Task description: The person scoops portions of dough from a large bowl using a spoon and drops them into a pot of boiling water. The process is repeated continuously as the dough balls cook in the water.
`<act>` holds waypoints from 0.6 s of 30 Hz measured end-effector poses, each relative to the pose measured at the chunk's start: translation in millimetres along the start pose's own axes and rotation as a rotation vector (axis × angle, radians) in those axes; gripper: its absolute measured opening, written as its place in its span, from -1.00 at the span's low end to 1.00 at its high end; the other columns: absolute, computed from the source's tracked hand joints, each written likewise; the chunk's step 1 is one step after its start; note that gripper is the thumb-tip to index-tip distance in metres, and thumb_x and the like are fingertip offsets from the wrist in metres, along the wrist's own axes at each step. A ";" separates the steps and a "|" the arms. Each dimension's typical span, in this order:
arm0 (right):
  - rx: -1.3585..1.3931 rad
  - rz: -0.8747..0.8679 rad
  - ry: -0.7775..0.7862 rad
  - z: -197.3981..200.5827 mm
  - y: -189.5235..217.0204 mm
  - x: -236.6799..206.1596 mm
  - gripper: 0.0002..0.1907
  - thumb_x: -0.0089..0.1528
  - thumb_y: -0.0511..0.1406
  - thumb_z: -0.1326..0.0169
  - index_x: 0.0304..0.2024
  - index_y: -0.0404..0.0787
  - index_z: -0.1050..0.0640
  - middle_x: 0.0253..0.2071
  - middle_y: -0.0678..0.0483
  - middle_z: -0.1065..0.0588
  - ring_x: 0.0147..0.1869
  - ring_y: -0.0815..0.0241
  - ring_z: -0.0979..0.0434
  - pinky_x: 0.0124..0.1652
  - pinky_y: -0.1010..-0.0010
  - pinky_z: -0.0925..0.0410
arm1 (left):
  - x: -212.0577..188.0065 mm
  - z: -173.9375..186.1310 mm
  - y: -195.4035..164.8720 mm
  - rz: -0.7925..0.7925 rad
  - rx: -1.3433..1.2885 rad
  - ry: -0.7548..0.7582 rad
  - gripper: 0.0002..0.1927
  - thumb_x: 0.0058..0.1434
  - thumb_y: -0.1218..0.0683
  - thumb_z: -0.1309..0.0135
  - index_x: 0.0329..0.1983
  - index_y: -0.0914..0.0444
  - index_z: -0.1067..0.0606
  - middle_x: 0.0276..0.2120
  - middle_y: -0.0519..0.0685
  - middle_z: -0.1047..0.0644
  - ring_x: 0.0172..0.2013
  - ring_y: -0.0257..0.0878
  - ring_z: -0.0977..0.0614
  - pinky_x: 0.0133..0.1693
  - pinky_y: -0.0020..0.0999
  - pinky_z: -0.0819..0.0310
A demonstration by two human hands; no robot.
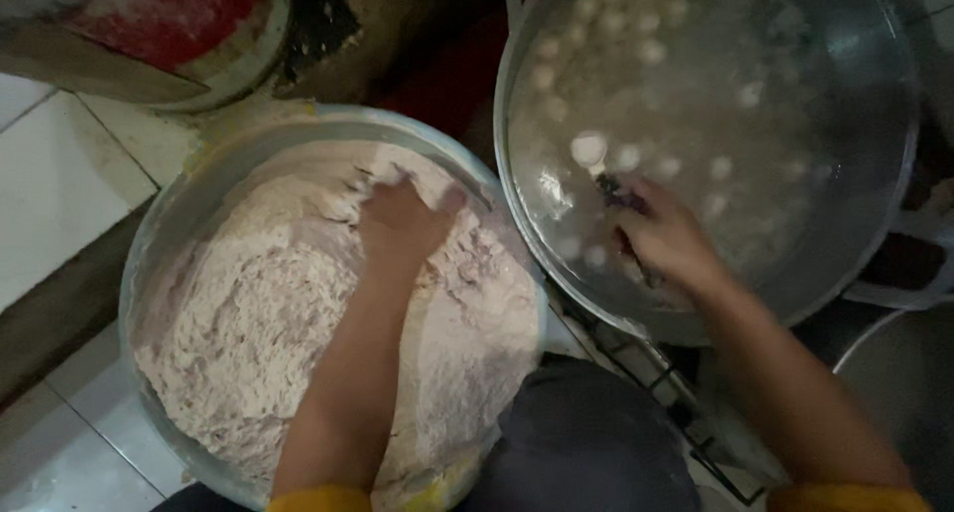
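A wide basin [164,224] on the left holds a big mound of pale pinkish paste [258,333]. My left hand [402,219] digs into the top of that paste, fingers curled into it. On the right stands a large metal pot [899,204] of cloudy water with several white balls [588,149] floating in it. Over the pot's near side, my right hand [664,236] is closed on a dark, spoon-like thing [614,192] I cannot make out well.
A red and white bucket [189,25] stands at the top left. White floor tiles [50,164] lie to the left. A black wire rack [666,383] shows under the pot. Another metal rim [884,343] curves in at the lower right.
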State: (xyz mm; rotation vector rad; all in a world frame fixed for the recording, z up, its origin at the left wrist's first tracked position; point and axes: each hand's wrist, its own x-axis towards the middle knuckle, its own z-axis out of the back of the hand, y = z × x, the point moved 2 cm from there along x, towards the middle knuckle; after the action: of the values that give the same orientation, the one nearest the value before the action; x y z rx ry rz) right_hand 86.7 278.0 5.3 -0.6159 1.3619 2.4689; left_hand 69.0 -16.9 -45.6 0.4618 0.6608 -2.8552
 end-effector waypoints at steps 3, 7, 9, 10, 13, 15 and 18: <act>-0.258 0.173 -0.095 2.8 11.1 13.8 -0.58 0.29 -0.32 -0.05 0.20 -0.28 -0.47 -0.15 -0.12 -0.59 -0.14 0.06 -0.61 -0.13 0.23 -0.44 | -24.4 -16.4 -7.7 -0.039 -0.016 0.144 -0.12 0.23 -0.45 0.04 0.06 0.49 -0.53 -0.11 0.43 -0.60 -0.11 0.24 -0.65 -0.03 0.05 -0.53; -0.419 0.200 -0.138 4.8 21.5 26.4 -0.65 0.36 -0.24 -0.12 0.11 -0.34 -0.50 -0.13 -0.21 -0.58 -0.16 -0.03 -0.62 -0.15 0.18 -0.44 | -73.6 -41.8 -28.7 -0.190 -0.076 -0.009 -0.09 0.17 -0.43 -0.09 0.01 0.57 -0.51 -0.16 0.50 -0.55 -0.31 0.22 -0.65 -0.28 0.04 -0.56; -0.440 0.163 -0.154 7.6 24.6 26.1 -0.67 0.37 -0.26 -0.11 0.12 -0.32 -0.52 -0.14 -0.21 -0.58 -0.19 -0.04 -0.61 -0.18 0.17 -0.44 | -88.2 -53.8 -35.6 -0.238 -0.203 -0.232 -0.28 0.20 -0.30 -0.12 -0.04 0.49 -0.60 -0.26 0.48 -0.59 -0.29 0.25 -0.65 -0.17 0.06 -0.54; -0.415 0.145 -0.176 9.3 26.0 22.6 -0.66 0.35 -0.28 -0.10 0.14 -0.29 -0.52 -0.14 -0.20 -0.59 -0.20 -0.03 -0.62 -0.19 0.17 -0.44 | -89.7 -60.5 -37.1 -0.233 -0.254 -0.252 -0.37 0.26 -0.25 -0.10 -0.06 0.45 -0.61 -0.24 0.43 -0.61 -0.24 0.25 -0.66 -0.10 0.05 -0.55; -0.394 0.210 -0.208 15.3 34.4 4.6 -0.61 0.36 -0.31 -0.05 0.22 -0.30 -0.47 -0.11 -0.16 -0.57 -0.21 0.05 -0.62 -0.22 0.23 -0.46 | -86.1 -68.2 -35.7 -0.243 -0.350 -0.342 -0.55 0.35 -0.14 -0.12 -0.12 0.38 -0.63 -0.21 0.36 -0.62 -0.14 0.25 -0.66 0.00 0.00 -0.56; -0.356 0.132 -0.161 17.9 36.9 -13.2 -0.60 0.36 -0.31 -0.03 0.25 -0.27 -0.42 -0.13 -0.12 -0.56 -0.22 0.11 -0.61 -0.25 0.27 -0.46 | -84.9 -64.6 -36.0 -0.295 -0.352 -0.432 -0.57 0.27 -0.09 -0.21 -0.13 0.41 -0.61 -0.23 0.40 -0.59 -0.16 0.27 -0.65 -0.02 -0.05 -0.58; -0.228 -0.027 0.014 10.6 33.9 -51.2 -0.60 0.32 -0.33 -0.01 0.22 -0.19 -0.43 -0.21 -0.02 -0.56 -0.25 0.19 -0.58 -0.29 0.30 -0.48 | -86.2 -57.1 -37.1 -0.244 -0.563 -0.318 -0.66 0.20 -0.02 -0.26 -0.23 0.38 -0.58 -0.35 0.22 -0.64 -0.30 0.13 -0.69 -0.18 -0.13 -0.60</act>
State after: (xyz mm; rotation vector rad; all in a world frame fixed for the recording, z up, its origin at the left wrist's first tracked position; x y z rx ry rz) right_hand 115.1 268.1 59.9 -0.6965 1.0768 2.6228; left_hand 155.8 50.3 -50.6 -0.1649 1.4615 -2.6748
